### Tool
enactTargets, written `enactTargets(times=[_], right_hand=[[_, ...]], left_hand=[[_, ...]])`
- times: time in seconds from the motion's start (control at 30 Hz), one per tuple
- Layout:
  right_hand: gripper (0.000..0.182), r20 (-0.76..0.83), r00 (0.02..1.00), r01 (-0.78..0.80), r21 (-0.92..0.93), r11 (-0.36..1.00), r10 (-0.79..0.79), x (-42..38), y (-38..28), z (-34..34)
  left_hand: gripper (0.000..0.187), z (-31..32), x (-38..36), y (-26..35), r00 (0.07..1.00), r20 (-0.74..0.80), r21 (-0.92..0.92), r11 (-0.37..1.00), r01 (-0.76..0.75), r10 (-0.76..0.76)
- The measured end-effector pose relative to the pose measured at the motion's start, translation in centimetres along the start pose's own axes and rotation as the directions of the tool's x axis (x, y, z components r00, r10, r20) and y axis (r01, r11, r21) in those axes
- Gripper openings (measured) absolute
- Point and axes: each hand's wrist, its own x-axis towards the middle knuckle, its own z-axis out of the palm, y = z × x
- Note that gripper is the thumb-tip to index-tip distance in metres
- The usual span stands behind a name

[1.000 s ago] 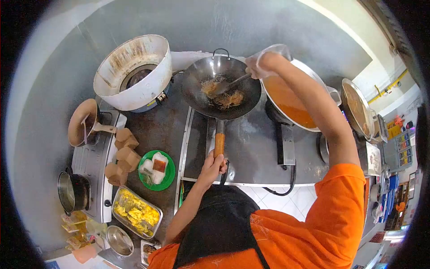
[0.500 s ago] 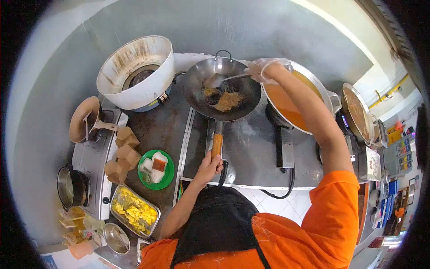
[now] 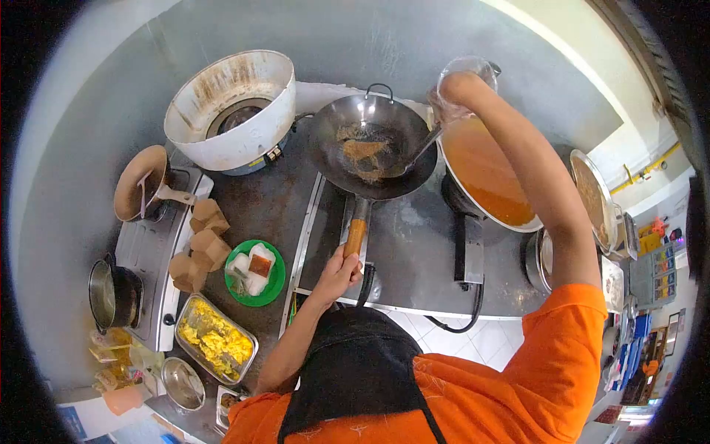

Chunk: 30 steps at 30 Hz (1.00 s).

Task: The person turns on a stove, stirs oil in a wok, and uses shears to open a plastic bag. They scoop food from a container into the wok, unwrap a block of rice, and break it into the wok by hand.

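My left hand (image 3: 338,279) is wrapped around the wooden handle (image 3: 356,237) of a dark wok (image 3: 329,159). In the wok lies a thin patch of brown, crumbly food (image 3: 365,150). My right hand (image 3: 466,90), in a clear plastic glove, grips a metal spatula (image 3: 424,148) over the far edge of a big pot. The spatula's head rests low on the wok's right inner side. Orange broth (image 3: 488,166) fills the pot (image 3: 523,226); my right forearm crosses above it and hides part of it.
Left stand a white burner ring (image 3: 237,152), a small brown pan (image 3: 140,177), a black pot (image 3: 115,296), brown paper boxes (image 3: 207,250), a green plate (image 3: 255,296) with white packets, and a metal tray (image 3: 252,354) of yellow egg. Another large pan (image 3: 592,196) sits far right.
My right hand has moved up and right, and the spatula's head has slid from the wok's middle to its lower right. The brown food has been spread differently. My left hand still holds the handle.
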Motion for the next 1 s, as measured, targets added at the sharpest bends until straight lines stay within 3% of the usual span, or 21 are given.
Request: enactTargets(times=[0.03,0.07,0.1,0.17,0.2,0.23,0.33,0.37,0.43,0.47,0.5,0.67,0.7,0.77,0.83,0.9,0.93,0.97,1.0], right_hand=[[0.041,0.126,0.992,0.012,-0.021,1.000,-0.010,-0.8,-0.1,-0.8],[0.032,-0.181,0.973,-0.148,-0.017,0.989,0.143,0.1,-1.6,1.6],[0.032,-0.186,0.971,-0.154,-0.016,0.988,0.148,0.8,-1.8,2.6],[0.034,-0.258,0.966,0.038,0.153,0.988,0.002,1.6,-0.9,3.5],[0.039,-0.113,0.951,0.303,0.169,0.938,-0.287,0.8,1.4,2.1],[0.039,-0.110,0.951,0.303,0.163,0.939,-0.288,0.7,1.4,1.6],[0.044,-0.017,0.985,-0.172,-0.036,0.985,0.171,-0.2,-0.1,1.2],[0.044,-0.020,0.985,-0.175,-0.031,0.984,0.174,0.7,-0.2,2.3],[0.042,-0.113,0.993,-0.009,0.216,0.976,0.035,2.8,-0.3,3.8],[0.036,-0.066,0.958,0.280,0.016,0.960,-0.278,2.9,0.7,3.7],[0.036,-0.069,0.957,0.282,0.011,0.959,-0.280,2.4,0.6,3.2],[0.032,-0.224,0.974,0.002,0.125,0.992,0.026,-0.8,-1.6,2.8],[0.032,-0.225,0.974,-0.009,0.129,0.992,0.038,-1.3,-1.1,2.4],[0.033,-0.140,0.981,0.152,0.098,0.984,-0.138,-2.0,-0.7,2.0],[0.031,-0.202,0.977,0.087,0.105,0.991,-0.064,0.5,1.2,3.4],[0.037,-0.139,0.990,-0.038,-0.071,0.997,0.027,0.8,2.4,3.2],[0.038,-0.266,0.964,-0.008,-0.047,0.999,-0.005,1.9,3.0,3.9],[0.038,-0.269,0.963,-0.003,-0.049,0.999,-0.010,3.2,4.0,4.1],[0.038,-0.044,0.998,0.046,0.012,0.999,-0.045,0.6,3.2,1.6]], left_hand=[[0.022,0.2,0.0,0.5,1.000,-0.002,-0.005,1.000,0.018,-0.018],[0.022,0.2,0.2,0.5,1.000,0.005,0.000,1.000,0.014,-0.014],[0.023,0.0,0.3,0.2,1.000,0.008,0.017,1.000,0.016,-0.016],[0.024,-0.3,0.4,0.1,1.000,0.002,0.028,1.000,0.004,-0.004],[0.026,-0.4,0.3,0.2,1.000,-0.015,-0.002,1.000,0.011,-0.011],[0.028,-0.5,0.1,0.2,0.999,-0.030,-0.032,0.999,0.023,-0.024],[0.034,-0.4,0.5,-0.8,1.000,0.020,0.005,1.000,-0.007,0.007],[0.033,-0.6,0.8,-1.0,0.999,0.033,0.022,1.000,-0.007,0.006],[0.032,-0.5,0.2,-0.5,0.999,0.045,0.007,1.000,-0.026,0.026],[0.031,-0.3,0.1,-0.3,0.998,0.060,-0.015,0.999,-0.034,0.035],[0.031,-0.3,0.3,-0.5,0.998,0.056,-0.017,0.999,-0.039,0.040],[0.031,0.5,0.5,-1.0,0.999,0.032,0.002,1.000,0.012,-0.012],[0.032,0.9,0.3,-0.4,1.000,0.026,-0.014,1.000,0.000,0.000],[0.031,1.4,-0.2,0.2,1.000,0.007,-0.055,0.998,-0.004,0.005],[0.029,1.1,0.0,0.3,1.000,-0.021,-0.033,0.999,0.007,-0.007],[0.027,-0.5,1.8,-2.7,1.000,-0.017,-0.038,0.999,0.005,-0.006],[0.028,-1.1,2.6,-3.8,1.000,-0.023,-0.022,1.000,0.012,-0.012],[0.030,-1.7,3.1,-4.8,0.999,-0.031,-0.005,1.000,0.013,-0.013],[0.029,-1.5,3.0,-4.4,0.999,-0.048,0.037,0.999,0.024,-0.023]])
